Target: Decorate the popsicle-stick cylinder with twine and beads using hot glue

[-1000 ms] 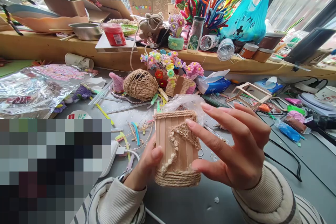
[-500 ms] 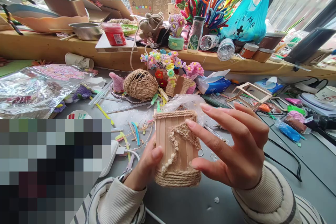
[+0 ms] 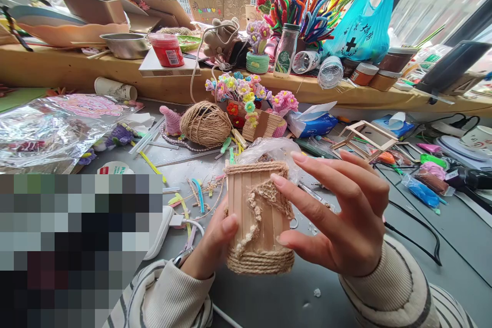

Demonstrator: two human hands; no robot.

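Tan slatted wooden container (image 3: 263, 218), twine-banded at rim and base, stands between my hands over the grey table (image 3: 269, 302); can't tell if its base rests there. Left hand (image 3: 213, 233) clasps one side, thumb on the front edge, fingers hidden behind, probably bearing the weight and turning the decorated face to me. Right hand (image 3: 342, 215) spread, index and thumb tips at the opposite edge, perhaps steadying; contact unclear.

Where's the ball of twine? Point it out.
In the head view, the ball of twine sits on the table left of centre, just right of the pink knitted piece.
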